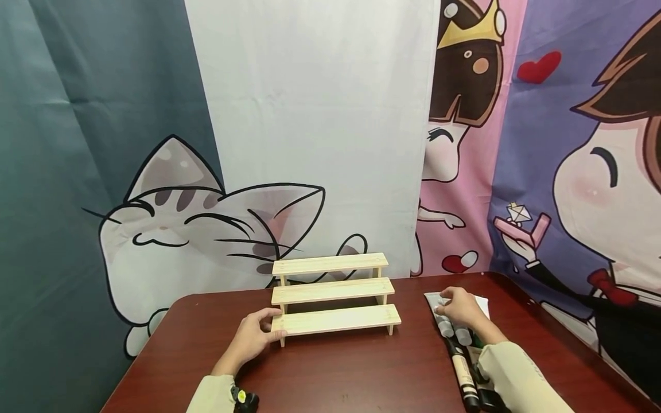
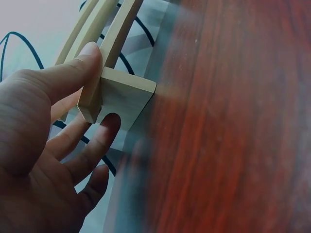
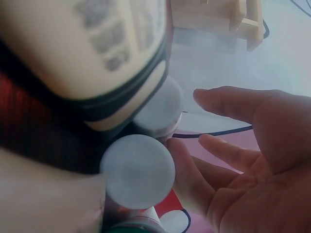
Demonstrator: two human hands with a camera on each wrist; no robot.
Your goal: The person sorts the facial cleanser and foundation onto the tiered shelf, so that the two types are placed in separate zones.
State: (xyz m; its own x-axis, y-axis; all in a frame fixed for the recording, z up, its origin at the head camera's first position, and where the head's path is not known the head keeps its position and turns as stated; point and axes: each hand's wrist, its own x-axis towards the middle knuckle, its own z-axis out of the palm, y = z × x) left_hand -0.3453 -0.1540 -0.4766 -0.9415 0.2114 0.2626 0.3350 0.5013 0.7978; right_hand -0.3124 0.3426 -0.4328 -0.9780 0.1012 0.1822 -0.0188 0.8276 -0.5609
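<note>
A three-tiered wooden stand (image 1: 333,291) was set toward the back of the reddish-brown desk (image 1: 330,378), the left end of its lowest tier (image 1: 338,320) pinched by the left hand (image 1: 251,337), while the right hand (image 1: 465,310) was held, fingers spread, over white-capped tubes (image 1: 445,328) before a cartoon-printed backdrop (image 1: 320,115).

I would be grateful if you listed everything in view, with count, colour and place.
Table: 1, reddish brown, in front of the backdrop
Backdrop: 1, multicoloured with cartoons, behind the table
Three-step shelf: 1, pale wood, on the table
White-capped tubes: at least 2, pale, table's right side
Black-and-cream tube: 1, nearer the person
Dark items: count unclear, partly hidden by right sleeve
Sleeves: 2, pale, on both arms
Left hand: 1, bare, gripping shelf's left end
Right hand: 1, bare, at the capped tubes
</note>
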